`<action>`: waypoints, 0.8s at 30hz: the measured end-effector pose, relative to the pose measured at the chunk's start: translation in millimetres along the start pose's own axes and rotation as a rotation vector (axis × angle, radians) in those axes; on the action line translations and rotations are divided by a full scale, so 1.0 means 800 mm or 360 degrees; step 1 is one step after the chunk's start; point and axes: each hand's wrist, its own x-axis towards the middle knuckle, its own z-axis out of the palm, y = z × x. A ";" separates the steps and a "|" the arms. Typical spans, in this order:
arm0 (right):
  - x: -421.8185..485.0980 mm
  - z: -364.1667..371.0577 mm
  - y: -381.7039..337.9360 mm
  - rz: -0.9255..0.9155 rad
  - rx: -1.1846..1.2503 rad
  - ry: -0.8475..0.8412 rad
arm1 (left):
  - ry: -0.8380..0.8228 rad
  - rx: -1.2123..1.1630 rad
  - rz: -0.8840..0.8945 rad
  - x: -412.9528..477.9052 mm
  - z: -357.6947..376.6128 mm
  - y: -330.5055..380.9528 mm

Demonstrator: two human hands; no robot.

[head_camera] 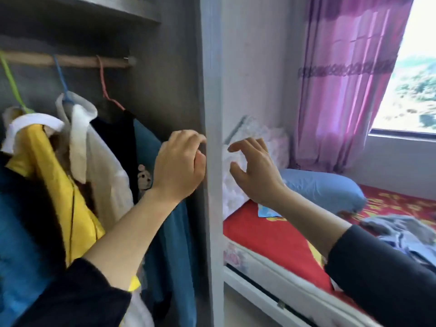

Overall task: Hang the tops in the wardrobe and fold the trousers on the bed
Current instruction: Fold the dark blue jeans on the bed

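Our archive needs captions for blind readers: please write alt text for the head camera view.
A person's left hand curls at the edge of the wardrobe's upright panel, the right hand open beside it. Tops hang on a rail inside; grey clothes lie on the red-sheeted bed.

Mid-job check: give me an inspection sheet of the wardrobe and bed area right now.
Surface: bed with red sheet.
Job's things: tops hang from the rail; grey garment lies crumpled on the bed.
Clutter: blue pillow, white fluffy pillow.
Hands: left hand curled at the wardrobe edge, grip unclear; right hand open, holding nothing.
Cables: nothing seen.
Surroundings: purple curtain, window.
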 end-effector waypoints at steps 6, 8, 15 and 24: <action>-0.120 -0.115 0.127 0.0243 -0.0358 -0.0196 | -0.0312 -0.0023 -0.0006 -0.032 0.106 0.172; -0.164 -0.158 0.170 0.0383 -0.0513 -0.0307 | -0.0529 -0.0116 -0.0058 -0.046 0.147 0.233; -0.297 -0.290 0.309 0.0885 -0.0872 -0.0586 | -0.1159 -0.0119 0.0009 -0.091 0.297 0.421; -0.420 -0.407 0.497 0.1472 -0.1040 -0.0761 | -0.1669 -0.0197 0.0203 -0.131 0.493 0.616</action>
